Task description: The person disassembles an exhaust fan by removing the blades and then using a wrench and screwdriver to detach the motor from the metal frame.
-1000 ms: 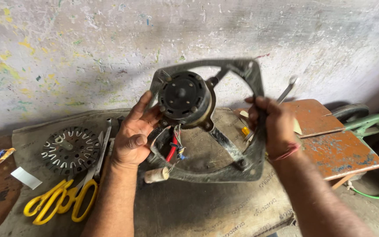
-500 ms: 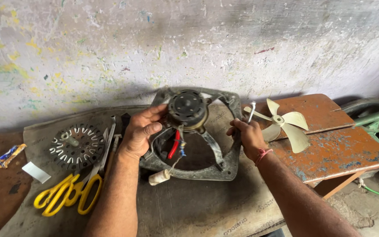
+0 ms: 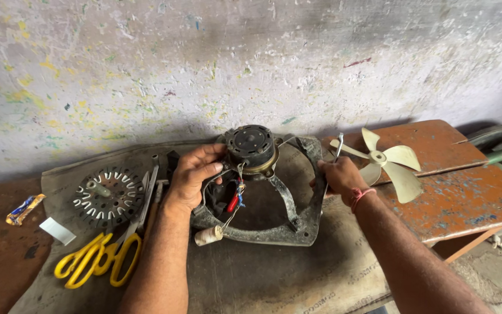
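A grimy fan frame (image 3: 274,224) with its motor (image 3: 251,145) was held tilted on the mat-covered desk (image 3: 297,279). The left hand (image 3: 192,174) was curled around the frame's left side beside the motor, above red and blue wires (image 3: 235,197) and a small pale cylinder (image 3: 209,235). The right hand (image 3: 339,174) was closed on the frame's right edge, with a thin metal tool (image 3: 338,145) pinched in it. A pale fan blade (image 3: 386,161) lay on the rusty top just beyond. Yellow scissors (image 3: 97,261) and a round slotted plate (image 3: 108,192) lay to the left.
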